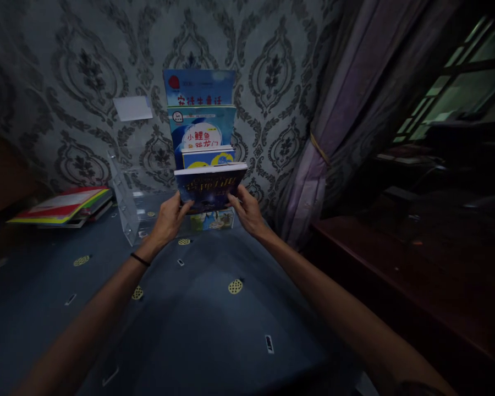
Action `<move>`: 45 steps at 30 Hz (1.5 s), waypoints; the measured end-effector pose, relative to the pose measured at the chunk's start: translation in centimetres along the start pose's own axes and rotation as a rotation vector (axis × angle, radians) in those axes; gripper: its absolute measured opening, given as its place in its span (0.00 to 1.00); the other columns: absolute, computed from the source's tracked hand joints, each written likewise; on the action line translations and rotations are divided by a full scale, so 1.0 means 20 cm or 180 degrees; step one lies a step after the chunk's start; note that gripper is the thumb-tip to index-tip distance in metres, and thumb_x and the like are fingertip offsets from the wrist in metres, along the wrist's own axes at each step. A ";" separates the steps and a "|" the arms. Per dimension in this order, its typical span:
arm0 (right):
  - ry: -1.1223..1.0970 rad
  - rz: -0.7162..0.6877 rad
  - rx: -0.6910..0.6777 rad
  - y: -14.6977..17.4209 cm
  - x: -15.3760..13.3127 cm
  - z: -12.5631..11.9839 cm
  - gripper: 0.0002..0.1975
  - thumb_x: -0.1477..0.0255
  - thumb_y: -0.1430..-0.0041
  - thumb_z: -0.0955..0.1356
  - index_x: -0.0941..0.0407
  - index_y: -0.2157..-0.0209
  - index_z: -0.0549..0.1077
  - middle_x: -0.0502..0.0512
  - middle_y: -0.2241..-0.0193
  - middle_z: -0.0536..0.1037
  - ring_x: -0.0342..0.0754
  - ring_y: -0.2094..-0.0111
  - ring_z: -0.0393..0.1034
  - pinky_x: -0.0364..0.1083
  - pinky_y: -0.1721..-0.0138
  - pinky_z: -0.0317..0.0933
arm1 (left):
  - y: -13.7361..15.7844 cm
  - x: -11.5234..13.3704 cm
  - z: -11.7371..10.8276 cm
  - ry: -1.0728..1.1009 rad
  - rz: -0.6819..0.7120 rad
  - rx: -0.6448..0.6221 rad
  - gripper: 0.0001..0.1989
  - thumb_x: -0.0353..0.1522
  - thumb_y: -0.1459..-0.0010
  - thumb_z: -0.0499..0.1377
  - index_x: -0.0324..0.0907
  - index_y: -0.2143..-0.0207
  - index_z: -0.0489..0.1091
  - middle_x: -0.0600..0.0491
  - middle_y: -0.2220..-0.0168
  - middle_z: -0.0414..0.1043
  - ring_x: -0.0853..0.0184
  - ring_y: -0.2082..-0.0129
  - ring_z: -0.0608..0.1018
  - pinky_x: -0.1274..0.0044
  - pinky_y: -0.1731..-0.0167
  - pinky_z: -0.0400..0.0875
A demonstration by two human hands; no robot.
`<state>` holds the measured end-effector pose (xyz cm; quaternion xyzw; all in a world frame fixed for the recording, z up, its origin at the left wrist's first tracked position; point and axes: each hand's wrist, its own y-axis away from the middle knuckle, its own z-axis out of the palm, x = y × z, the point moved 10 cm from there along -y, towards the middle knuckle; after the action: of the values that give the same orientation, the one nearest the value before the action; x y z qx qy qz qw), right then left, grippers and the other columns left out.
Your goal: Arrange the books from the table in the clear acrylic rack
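Observation:
Between my two hands is a dark blue book point(210, 184) with gold lettering that appears upside down. My left hand point(171, 217) grips its left edge, thumb on the cover. On the right edge, my right hand point(247, 209) is closed with its thumb on the front. Behind it, several books stand in tiers in a clear acrylic rack point(126, 203): a tall blue book point(200, 85) at the back, a teal-blue one point(202, 126) before it, and a blue and yellow one point(208, 158). A colourful book point(212, 220) shows below the held one, partly hidden.
The rack stands on a blue patterned tablecloth point(198, 324) against a wallpapered wall. A stack of coloured folders point(70, 203) lies at the left. A tied purple curtain point(313, 165) hangs to the right, beside a dark red surface point(396, 275).

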<state>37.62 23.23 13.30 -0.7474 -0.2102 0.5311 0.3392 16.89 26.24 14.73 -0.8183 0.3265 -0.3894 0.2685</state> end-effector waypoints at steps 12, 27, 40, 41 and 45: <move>0.0325 0.0265 0.0202 0.08 0.20 -0.07 0.20 0.51 0.35 0.64 0.53 0.59 0.73 0.53 0.63 0.71 0.49 0.64 0.69 0.49 0.65 0.75 | 0.02 -0.04 0.18 -0.0547 -0.0165 -0.0405 0.07 0.36 0.33 0.53 0.42 0.61 0.66 0.53 0.67 0.73 0.64 0.66 0.76 0.76 0.65 0.66; 0.0850 0.0411 0.0519 0.17 0.29 -0.12 0.14 0.64 0.35 0.62 0.56 0.57 0.75 0.60 0.61 0.78 0.54 0.58 0.74 0.52 0.58 0.68 | 0.13 -0.10 0.27 -0.2275 -0.1071 -0.1395 0.16 0.41 0.28 0.46 0.38 0.52 0.64 0.39 0.59 0.80 0.50 0.58 0.82 0.70 0.65 0.71; 0.0859 0.0240 0.0626 0.13 0.34 -0.04 0.24 0.59 0.32 0.60 0.55 0.42 0.71 0.65 0.44 0.74 0.58 0.43 0.68 0.61 0.42 0.62 | 0.14 -0.11 0.29 -0.1896 -0.1271 -0.1170 0.15 0.39 0.28 0.46 0.37 0.51 0.62 0.38 0.59 0.79 0.52 0.58 0.83 0.71 0.65 0.73; 0.0854 0.0240 0.0638 0.14 0.35 -0.04 0.24 0.59 0.32 0.60 0.55 0.41 0.71 0.65 0.44 0.74 0.58 0.42 0.68 0.60 0.41 0.62 | 0.14 -0.11 0.29 -0.1889 -0.1272 -0.1158 0.14 0.38 0.28 0.46 0.37 0.51 0.62 0.38 0.58 0.79 0.53 0.58 0.83 0.71 0.65 0.73; 0.0847 0.0248 0.0657 0.15 0.36 -0.04 0.25 0.59 0.31 0.60 0.55 0.40 0.71 0.64 0.43 0.74 0.57 0.42 0.68 0.59 0.40 0.62 | 0.15 -0.11 0.31 -0.1872 -0.1272 -0.1145 0.14 0.37 0.28 0.45 0.36 0.53 0.64 0.37 0.57 0.79 0.53 0.58 0.83 0.70 0.63 0.73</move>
<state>40.83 25.76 6.56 -0.7799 -0.0787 0.4590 0.4181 19.94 27.18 8.18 -0.9763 0.1330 -0.1197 0.1219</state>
